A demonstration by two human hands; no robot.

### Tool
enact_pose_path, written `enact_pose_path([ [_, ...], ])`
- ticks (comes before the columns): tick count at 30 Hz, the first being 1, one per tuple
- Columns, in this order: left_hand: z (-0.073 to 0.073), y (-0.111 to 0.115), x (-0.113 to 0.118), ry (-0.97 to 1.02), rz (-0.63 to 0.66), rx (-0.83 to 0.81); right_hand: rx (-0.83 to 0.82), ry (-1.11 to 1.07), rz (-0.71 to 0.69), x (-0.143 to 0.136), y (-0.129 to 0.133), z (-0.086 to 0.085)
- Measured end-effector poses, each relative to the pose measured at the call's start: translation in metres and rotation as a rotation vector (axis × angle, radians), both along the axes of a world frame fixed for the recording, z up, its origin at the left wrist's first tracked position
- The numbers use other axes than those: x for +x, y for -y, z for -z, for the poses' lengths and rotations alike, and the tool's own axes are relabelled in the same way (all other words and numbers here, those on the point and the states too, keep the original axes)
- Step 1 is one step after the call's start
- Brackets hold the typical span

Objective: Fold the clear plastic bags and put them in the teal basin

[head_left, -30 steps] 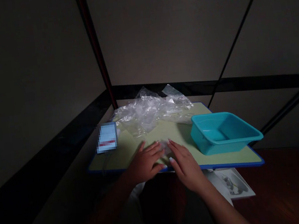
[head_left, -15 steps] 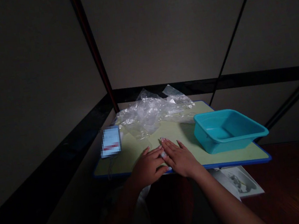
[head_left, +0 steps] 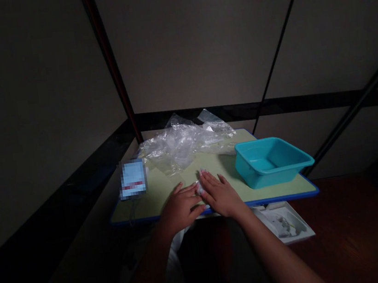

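1. While both palms press flat near the front edge of the table [head_left: 162, 200], the left hand [head_left: 181, 206] and the right hand [head_left: 221, 195] lie side by side, fingertips touching, on a small clear piece of plastic [head_left: 200, 189] that peeks out between them.
2. Neither hand is clenched: fingers are stretched out and laid flat, grasping nothing, only pinning that thin sheet against the table, which looks like a way of smoothing it or keeping it from curling.
3. How far the piece reaches under the palms I cannot tell; the light is dim and the film is see-through.
4. Behind the hands, toward the far edge of the table, a crumpled heap of clear plastic bags [head_left: 184, 143] sits loose and puffed up, well apart from the fingers.
5. Right of the hands, on the table's right side, a teal tub [head_left: 271, 161] stands upright and looks empty, its open top within easy reach of the right arm.
6. Left of the hands, at the table's left edge, a small blue and white card [head_left: 132, 179] lies flat, its face blurred.
7. Below the table's front right corner, a white tray [head_left: 285, 224] with small bits in it rests on the dark floor.
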State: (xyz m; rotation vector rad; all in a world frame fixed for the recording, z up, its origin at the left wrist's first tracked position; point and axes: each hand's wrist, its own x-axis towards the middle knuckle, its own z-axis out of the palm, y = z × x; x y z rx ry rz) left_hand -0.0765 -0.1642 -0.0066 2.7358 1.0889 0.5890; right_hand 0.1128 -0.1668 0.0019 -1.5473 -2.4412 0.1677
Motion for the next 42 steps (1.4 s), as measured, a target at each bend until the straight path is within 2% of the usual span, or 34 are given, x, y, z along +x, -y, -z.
enact_pose_path([
  [11, -0.003, -0.001, -0.001, 0.011, -0.003, -0.014, -0.022, 0.027, 0.009, -0.001, -0.003, 0.001],
  [17, -0.001, -0.002, -0.002, 0.028, 0.006, -0.021, 0.024, 0.024, -0.126, 0.004, 0.002, 0.001],
  [20, 0.005, -0.004, -0.004, 0.145, 0.0, -0.014, -0.002, 0.051, -0.14, 0.003, 0.002, -0.001],
  [24, 0.01, -0.008, -0.007, 0.355, -0.073, -0.017, -0.02, 0.078, -0.136, 0.001, 0.002, -0.002],
  [31, 0.01, -0.01, -0.006, 0.457, -0.159, -0.075, -0.058, 0.092, -0.147, 0.003, 0.0, -0.008],
  [37, 0.01, -0.014, -0.007, 0.605, -0.232, -0.075, -0.036, 0.035, -0.074, -0.015, -0.023, -0.022],
  [42, 0.01, -0.015, -0.01, 0.675, -0.247, -0.162, -0.082, 0.08, -0.071, -0.036, -0.041, -0.011],
])
